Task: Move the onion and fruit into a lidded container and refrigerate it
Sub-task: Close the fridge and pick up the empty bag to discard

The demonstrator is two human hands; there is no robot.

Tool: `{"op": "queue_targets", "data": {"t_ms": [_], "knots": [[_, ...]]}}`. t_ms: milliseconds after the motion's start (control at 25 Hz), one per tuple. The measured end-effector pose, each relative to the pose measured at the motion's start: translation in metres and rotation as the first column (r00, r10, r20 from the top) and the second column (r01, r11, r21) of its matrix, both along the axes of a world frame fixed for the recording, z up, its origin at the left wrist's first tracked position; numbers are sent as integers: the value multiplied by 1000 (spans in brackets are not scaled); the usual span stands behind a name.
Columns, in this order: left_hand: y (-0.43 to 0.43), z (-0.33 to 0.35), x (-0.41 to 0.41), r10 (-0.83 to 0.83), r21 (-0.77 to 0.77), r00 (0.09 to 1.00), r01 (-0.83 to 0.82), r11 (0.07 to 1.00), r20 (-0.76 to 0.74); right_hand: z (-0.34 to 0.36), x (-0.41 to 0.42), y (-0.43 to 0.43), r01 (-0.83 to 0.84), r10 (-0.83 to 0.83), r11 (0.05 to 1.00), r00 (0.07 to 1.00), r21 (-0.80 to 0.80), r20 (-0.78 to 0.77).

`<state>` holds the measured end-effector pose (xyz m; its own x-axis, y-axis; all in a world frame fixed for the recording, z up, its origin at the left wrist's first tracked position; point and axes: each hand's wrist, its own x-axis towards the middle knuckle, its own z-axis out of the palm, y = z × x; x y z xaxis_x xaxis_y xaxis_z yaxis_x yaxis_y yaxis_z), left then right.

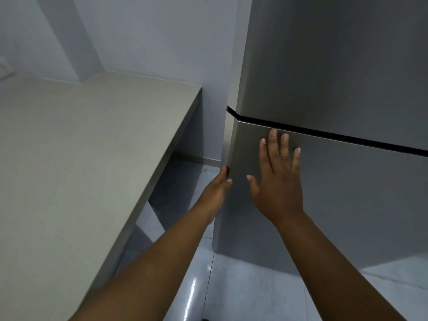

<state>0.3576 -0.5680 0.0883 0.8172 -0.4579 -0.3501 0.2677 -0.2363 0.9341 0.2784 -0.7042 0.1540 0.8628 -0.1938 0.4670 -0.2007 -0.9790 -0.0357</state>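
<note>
A tall silver refrigerator [335, 66] fills the right half of the view, and both of its doors look closed. My right hand [276, 179] lies flat with fingers spread on the lower door [359, 193], just below the dark gap between the doors. My left hand [218, 188] is at the lower door's left edge, with fingertips curled around that edge. Neither hand holds any object. No container, onion or fruit is in view.
A beige countertop [81, 147] runs along the left, ending close to the refrigerator's side. A narrow gap and glossy tiled floor [231, 286] lie between them. White walls [150, 31] stand behind.
</note>
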Motion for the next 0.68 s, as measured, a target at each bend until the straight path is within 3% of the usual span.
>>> {"op": "queue_targets", "data": {"t_ms": [200, 360, 520, 680], "knots": [[31, -9, -27, 47, 24, 992, -50, 998, 116, -8, -5, 19, -142, 134, 973, 989, 180, 54], [121, -28, -75, 188, 76, 961, -207, 975, 204, -49, -26, 88, -300, 384, 818, 920, 491, -79], [245, -52, -150, 487, 183, 851, -519, 835, 195, -90, -55, 191, -365, 669, 649, 692, 668, -272], [370, -60, -230, 749, 277, 614, -786, 552, 249, -101, -81, 312, -413, 866, 472, 383, 779, -322]]}}
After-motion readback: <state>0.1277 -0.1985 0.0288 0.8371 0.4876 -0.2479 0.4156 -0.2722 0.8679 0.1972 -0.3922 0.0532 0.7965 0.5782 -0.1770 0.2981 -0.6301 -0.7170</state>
